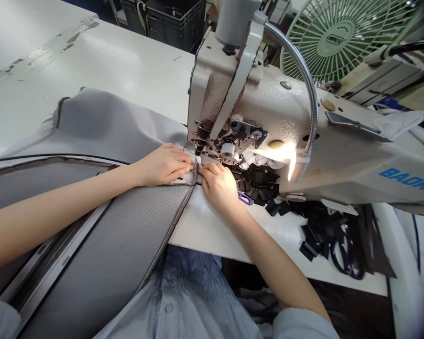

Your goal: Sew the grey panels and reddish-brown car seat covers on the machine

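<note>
A large grey fabric panel (pixel 120 245) lies across the white table and runs up under the needle of a cream sewing machine (pixel 254 108). My left hand (pixel 164 165) rests on the fabric just left of the presser foot (pixel 199 149), fingers closed and pressing the fabric's edge. On the other side of the foot, my right hand (pixel 219 186) pinches the same fabric edge at the needle. Both sets of fingertips nearly meet at the foot. A purple clip (pixel 245 198) lies just right of my right hand.
Several small black pieces (pixel 265 186) lie heaped under the machine arm, and black scissors (pixel 346 249) rest at the table's right front. A gooseneck lamp (pixel 295 165) shines on the bed. A green fan (pixel 339 37) stands behind. A dark crate (pixel 169 21) sits at the back.
</note>
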Action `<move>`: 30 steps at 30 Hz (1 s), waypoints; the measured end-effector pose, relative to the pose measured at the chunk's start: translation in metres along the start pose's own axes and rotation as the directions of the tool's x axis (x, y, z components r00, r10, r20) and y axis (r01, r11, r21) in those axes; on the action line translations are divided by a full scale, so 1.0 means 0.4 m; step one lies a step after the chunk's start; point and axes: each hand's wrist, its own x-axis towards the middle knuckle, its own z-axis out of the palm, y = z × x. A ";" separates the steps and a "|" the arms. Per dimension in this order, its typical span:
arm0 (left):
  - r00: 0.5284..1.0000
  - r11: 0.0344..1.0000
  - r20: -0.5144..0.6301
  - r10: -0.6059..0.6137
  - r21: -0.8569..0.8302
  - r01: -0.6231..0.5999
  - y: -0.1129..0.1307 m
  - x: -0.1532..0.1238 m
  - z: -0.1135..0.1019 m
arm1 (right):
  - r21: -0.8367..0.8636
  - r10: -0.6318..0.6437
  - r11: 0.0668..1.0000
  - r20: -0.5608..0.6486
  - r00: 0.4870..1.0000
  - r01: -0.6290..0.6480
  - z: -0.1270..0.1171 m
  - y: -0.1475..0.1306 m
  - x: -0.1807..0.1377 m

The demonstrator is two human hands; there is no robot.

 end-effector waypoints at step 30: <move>0.994 0.979 0.104 -0.029 0.205 0.007 0.035 -0.010 -0.002 | 0.061 0.227 0.973 -0.064 0.972 -0.223 0.012 -0.012 0.030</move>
